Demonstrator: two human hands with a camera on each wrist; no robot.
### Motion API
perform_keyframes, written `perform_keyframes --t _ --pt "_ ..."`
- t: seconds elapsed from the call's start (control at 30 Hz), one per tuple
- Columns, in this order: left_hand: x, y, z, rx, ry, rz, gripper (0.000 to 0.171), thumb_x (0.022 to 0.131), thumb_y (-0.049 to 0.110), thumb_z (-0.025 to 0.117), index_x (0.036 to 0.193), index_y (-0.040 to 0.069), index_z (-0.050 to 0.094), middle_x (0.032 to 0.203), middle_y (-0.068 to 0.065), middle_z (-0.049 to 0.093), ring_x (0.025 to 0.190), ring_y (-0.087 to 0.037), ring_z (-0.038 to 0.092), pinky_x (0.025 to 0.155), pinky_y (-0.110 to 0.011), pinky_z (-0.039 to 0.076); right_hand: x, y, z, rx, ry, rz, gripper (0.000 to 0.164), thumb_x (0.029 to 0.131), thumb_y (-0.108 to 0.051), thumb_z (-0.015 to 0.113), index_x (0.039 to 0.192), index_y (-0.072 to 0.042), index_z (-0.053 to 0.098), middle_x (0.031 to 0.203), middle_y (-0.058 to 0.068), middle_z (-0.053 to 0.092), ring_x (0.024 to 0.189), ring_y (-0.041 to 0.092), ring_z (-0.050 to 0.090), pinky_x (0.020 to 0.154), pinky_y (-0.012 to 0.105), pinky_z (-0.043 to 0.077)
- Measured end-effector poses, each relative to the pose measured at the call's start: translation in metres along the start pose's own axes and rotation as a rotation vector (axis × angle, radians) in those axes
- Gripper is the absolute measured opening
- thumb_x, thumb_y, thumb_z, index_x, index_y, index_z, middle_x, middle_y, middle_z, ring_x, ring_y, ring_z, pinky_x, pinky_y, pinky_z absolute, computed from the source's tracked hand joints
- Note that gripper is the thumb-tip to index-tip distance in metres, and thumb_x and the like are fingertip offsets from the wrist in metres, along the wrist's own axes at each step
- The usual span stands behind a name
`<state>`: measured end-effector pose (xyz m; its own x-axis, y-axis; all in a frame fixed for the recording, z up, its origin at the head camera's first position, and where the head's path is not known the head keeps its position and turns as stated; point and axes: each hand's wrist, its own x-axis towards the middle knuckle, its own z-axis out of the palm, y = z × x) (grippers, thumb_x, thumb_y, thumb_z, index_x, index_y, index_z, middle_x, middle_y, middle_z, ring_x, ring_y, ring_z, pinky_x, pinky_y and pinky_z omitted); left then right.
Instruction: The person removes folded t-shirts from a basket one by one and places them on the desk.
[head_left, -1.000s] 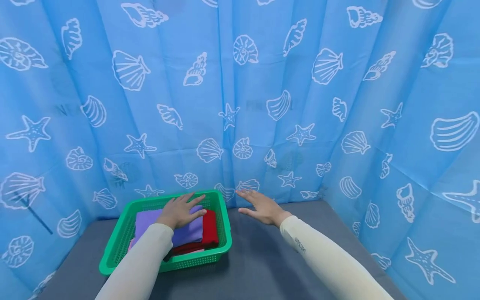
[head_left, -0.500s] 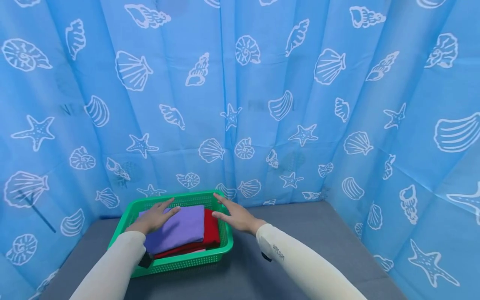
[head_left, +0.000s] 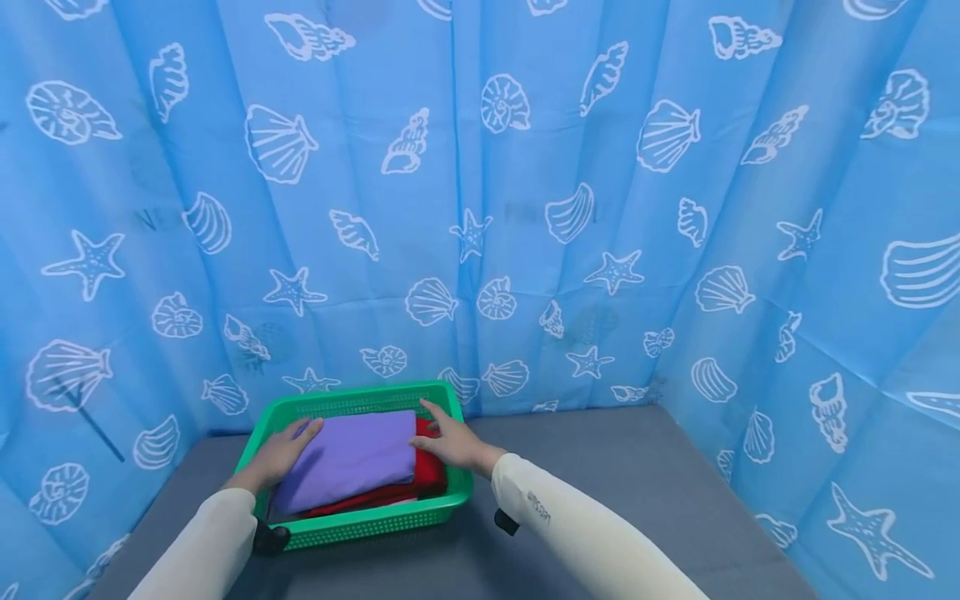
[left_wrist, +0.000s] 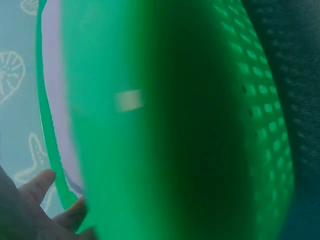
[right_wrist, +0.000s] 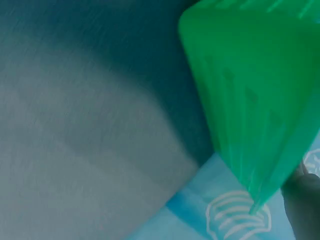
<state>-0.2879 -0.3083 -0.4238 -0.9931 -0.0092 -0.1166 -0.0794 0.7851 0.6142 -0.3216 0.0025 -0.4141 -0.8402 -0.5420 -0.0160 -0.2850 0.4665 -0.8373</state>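
A green plastic basket (head_left: 378, 523) with perforated walls holds a stack of folded cloths. On top lies a purple folded cloth (head_left: 356, 458), with a red folded cloth (head_left: 432, 471) showing beneath and to its right. My left hand (head_left: 279, 457) reaches over the basket's left side, beside the purple cloth's left edge; its lower fingers are partly hidden. At the opposite edge is my right hand (head_left: 452, 442), thumb near the purple cloth, fingers extended over the red one. The left wrist view shows spread fingers (left_wrist: 39, 186) by the rim. Neither hand visibly grips any cloth.
The basket stands on a grey tabletop (head_left: 585, 492), near its back left. A blue shell-patterned curtain (head_left: 510, 208) surrounds the back and sides. A thin band of pink cloth shows low in the stack. Dark devices (head_left: 272, 537) sit on both wrists.
From above the basket, my left hand has moved left and down to the purple cloth's left edge. My right hand has come left from outside the basket to the cloth's right edge.
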Motion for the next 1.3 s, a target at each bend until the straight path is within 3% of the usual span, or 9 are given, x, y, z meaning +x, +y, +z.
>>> perform_keyframes --t 0.27,0.47,0.67,0.93,1.17,1.3 --pt "-0.004 -0.015 0.003 -0.081 -0.021 -0.031 0.090 0.099 0.055 0.044 0.154 -0.007 0.009 0.155 -0.039 0.007 0.140 -0.059 0.011 0.107 -0.072 0.023 0.007 -0.002 0.019 0.201 0.000 0.084 0.073 0.098 -0.026 0.062 0.157 -0.013 0.020 0.143 0.026 0.046 0.123 0.039 0.055 0.095 0.056 0.050" --pt "-0.004 -0.021 0.011 -0.150 -0.025 -0.063 0.094 0.096 0.055 0.052 0.155 -0.003 0.007 0.155 -0.040 0.001 0.140 -0.061 0.009 0.106 -0.073 0.024 0.013 0.004 0.030 0.382 0.002 0.136 0.072 0.098 -0.014 0.060 0.157 -0.008 0.019 0.150 0.026 0.035 0.126 0.044 0.051 0.093 0.065 0.047" --pt "0.002 -0.034 0.018 -0.210 0.004 -0.077 0.100 0.092 0.055 0.060 0.156 0.001 0.007 0.155 -0.039 0.001 0.139 -0.061 0.013 0.103 -0.072 0.030 0.022 0.010 0.040 0.490 0.058 0.169 0.071 0.095 -0.006 0.063 0.155 -0.010 0.026 0.138 0.025 0.048 0.120 0.039 0.058 0.092 0.061 0.049" --pt "0.005 -0.036 0.026 -0.323 -0.012 -0.093 0.098 0.093 0.044 0.066 0.158 0.007 0.003 0.155 -0.039 -0.002 0.135 -0.064 0.019 0.099 -0.071 0.037 0.028 0.018 0.048 0.525 0.129 0.202 0.068 0.090 0.002 0.065 0.151 -0.010 0.038 0.114 0.020 0.055 0.103 0.033 0.062 0.084 0.054 0.055" --pt "0.008 -0.041 0.029 -0.376 -0.005 -0.092 0.095 0.093 0.037 0.068 0.159 0.010 0.006 0.155 -0.038 -0.004 0.133 -0.066 0.021 0.095 -0.068 0.041 0.033 0.021 0.056 0.520 0.125 0.200 0.070 0.087 0.007 0.067 0.150 -0.011 0.041 0.107 0.019 0.056 0.091 0.028 0.064 0.080 0.050 0.057" --pt "0.008 -0.041 0.028 -0.392 0.004 -0.089 0.094 0.092 0.036 0.069 0.159 0.011 0.007 0.156 -0.038 -0.004 0.133 -0.065 0.021 0.095 -0.068 0.042 0.037 0.021 0.058 0.521 0.117 0.181 0.072 0.087 0.008 0.067 0.150 -0.011 0.040 0.112 0.021 0.055 0.094 0.029 0.063 0.080 0.049 0.058"
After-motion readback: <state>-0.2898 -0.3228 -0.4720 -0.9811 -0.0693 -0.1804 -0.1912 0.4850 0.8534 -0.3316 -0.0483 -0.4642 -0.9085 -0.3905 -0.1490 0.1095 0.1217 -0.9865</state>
